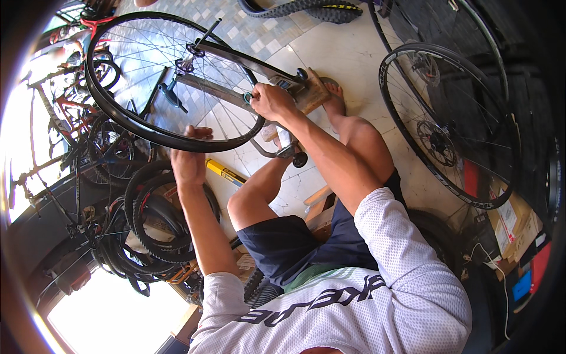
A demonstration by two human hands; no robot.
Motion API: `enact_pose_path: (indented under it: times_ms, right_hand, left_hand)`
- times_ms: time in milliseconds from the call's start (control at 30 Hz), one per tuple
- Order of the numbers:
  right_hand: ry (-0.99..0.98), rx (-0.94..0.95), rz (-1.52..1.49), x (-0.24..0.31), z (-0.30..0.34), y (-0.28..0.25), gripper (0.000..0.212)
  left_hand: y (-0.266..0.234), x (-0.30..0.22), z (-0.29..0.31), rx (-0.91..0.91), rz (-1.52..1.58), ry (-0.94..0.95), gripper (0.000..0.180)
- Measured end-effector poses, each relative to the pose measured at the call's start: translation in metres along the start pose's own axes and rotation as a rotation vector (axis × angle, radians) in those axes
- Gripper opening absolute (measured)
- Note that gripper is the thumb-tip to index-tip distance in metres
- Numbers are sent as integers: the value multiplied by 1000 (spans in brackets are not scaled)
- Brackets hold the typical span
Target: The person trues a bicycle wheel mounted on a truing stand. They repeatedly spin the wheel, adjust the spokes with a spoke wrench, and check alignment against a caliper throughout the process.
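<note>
A spoked bicycle wheel (96, 97) with a black rim and no tyre sits in a metal truing stand (250, 62) on a wooden base (316, 97). My right hand (272, 101) is closed around a small round spoke wrench (247, 98) with a green edge, among the spokes near the rim. At the wheel's near left side is my left hand (190, 158), its fingers stretched out past the rim, which partly covers them; whether they touch it, I cannot tell. A blue-handled tool (171, 95) shows beyond the spokes.
Two more wheels (386, 100) with disc rotors lean at the right. Several black tyres (132, 206) are piled at the left, with bicycles (59, 112) behind. A yellow box (225, 171) lies on the tiled floor between my left arm and leg. Another tyre (318, 9) lies at the top.
</note>
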State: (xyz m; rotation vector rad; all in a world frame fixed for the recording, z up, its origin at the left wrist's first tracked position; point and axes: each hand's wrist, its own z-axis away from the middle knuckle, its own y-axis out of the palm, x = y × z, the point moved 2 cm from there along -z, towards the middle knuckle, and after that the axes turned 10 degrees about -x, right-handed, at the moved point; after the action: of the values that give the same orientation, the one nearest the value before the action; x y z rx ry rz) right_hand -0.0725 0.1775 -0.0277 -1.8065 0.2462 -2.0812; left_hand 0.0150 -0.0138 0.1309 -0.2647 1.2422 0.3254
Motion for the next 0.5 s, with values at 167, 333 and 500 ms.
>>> enact_pose_path:
  times_ms: [167,333,500]
  right_hand:
    - [3,22,3,0,1,1,28]
    - [-18,-5,11,-3,-1,6,27]
    - [-17,-8,0,-3,-1,4,28]
  left_hand:
    - [-12,-51,-9,97,89,137,24]
    - [-26,-89,-31,47,86,218,44]
    - [-14,-81,-40,-190,71,243,51]
